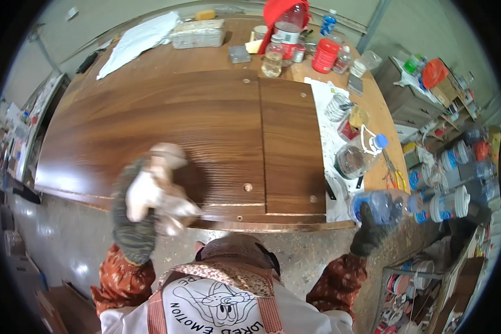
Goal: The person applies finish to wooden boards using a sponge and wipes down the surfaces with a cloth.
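Note:
My left hand (132, 220), in a dark patterned glove, is closed on a crumpled white rag (164, 192) above the left part of a brown wood-grain panel (217, 133). The rag is smeared by motion, and I cannot tell whether it touches the panel. At the table's near right corner, my right hand (368, 231), also gloved, grips a clear bluish plastic bottle (379, 207) that is tilted sideways. A narrower wood-grain panel (291, 145) lies flush beside the large one. Both panels have small round holes.
White paper (323, 106) along the right carries a large jug with a blue cap (355, 158), a wire coil (338, 107) and pliers (396, 175). Jars, bottles and a red-lidded tub (325, 55) crowd the far right. A white cloth (139, 42) lies far left; buckets (450, 205) stand right.

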### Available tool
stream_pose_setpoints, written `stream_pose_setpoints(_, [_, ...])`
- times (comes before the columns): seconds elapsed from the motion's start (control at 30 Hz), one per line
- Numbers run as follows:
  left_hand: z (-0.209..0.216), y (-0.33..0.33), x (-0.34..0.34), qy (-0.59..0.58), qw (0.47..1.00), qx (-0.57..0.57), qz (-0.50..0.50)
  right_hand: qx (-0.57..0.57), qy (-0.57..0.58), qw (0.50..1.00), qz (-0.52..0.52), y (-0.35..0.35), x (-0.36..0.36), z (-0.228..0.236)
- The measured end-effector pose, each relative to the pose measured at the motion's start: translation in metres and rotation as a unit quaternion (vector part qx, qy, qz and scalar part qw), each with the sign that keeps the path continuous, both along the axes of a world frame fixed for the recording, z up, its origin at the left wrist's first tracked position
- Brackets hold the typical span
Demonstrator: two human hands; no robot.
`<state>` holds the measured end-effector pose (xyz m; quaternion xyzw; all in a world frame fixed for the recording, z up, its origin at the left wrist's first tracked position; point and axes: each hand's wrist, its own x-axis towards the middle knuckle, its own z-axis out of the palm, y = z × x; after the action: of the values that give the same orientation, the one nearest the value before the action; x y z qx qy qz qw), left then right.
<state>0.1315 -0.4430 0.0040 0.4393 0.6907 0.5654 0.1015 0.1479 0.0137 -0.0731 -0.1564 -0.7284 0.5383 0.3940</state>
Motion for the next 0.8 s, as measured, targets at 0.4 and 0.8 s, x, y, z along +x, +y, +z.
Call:
stream_pose_setpoints(0.4, [0.041, -0.157, 0.075, 0.339, 0.828, -0.263, 0.361, 0.262, 0.034, 0.964, -0.029, -0.160, -0.017, 0.066])
stream_pose_setpoints(0.8, [-0.036, -0.318, 0.118, 0.377, 0.715, -0.254, 0.531, 0.258, 0.059, 0.941, 0.211, -0.221, -0.014, 0.037])
